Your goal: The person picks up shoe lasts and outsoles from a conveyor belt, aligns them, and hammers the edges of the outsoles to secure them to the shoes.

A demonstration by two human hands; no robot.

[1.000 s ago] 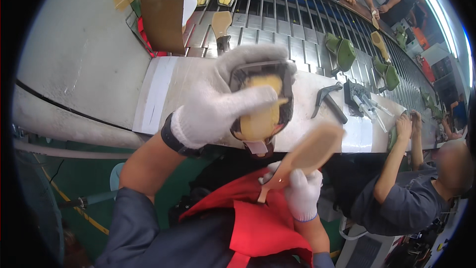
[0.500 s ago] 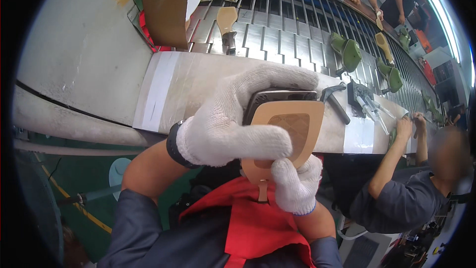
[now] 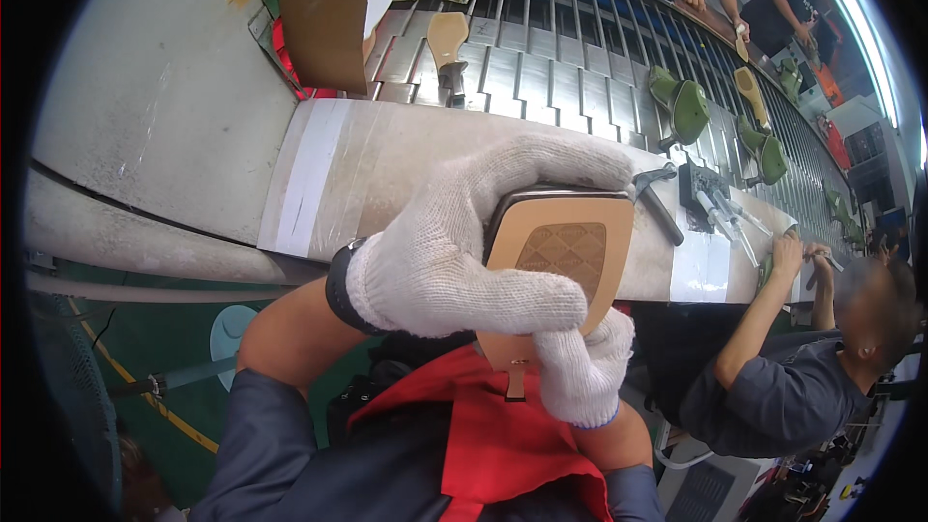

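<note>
A tan shoe sole with a brown textured patch faces up in front of me, toe end away from me. Beneath its far edge shows a dark shoe, mostly hidden. My left hand, in a white knit glove, wraps round the left side and far end, its thumb across the sole's face. My right hand, gloved alike, pinches the near right edge. A narrow tan tab juts from the near end toward my red apron.
Beyond the bench runs a slatted metal conveyor carrying a tan sole piece and green shoes. A hammer and a black holder with white tubes lie to the right. A co-worker works on the right.
The far end of the sole has come up against the dark shoe, narrowing the gap between them. My thumb has slid slightly right. Conveyor pieces have shifted a little rightward.
</note>
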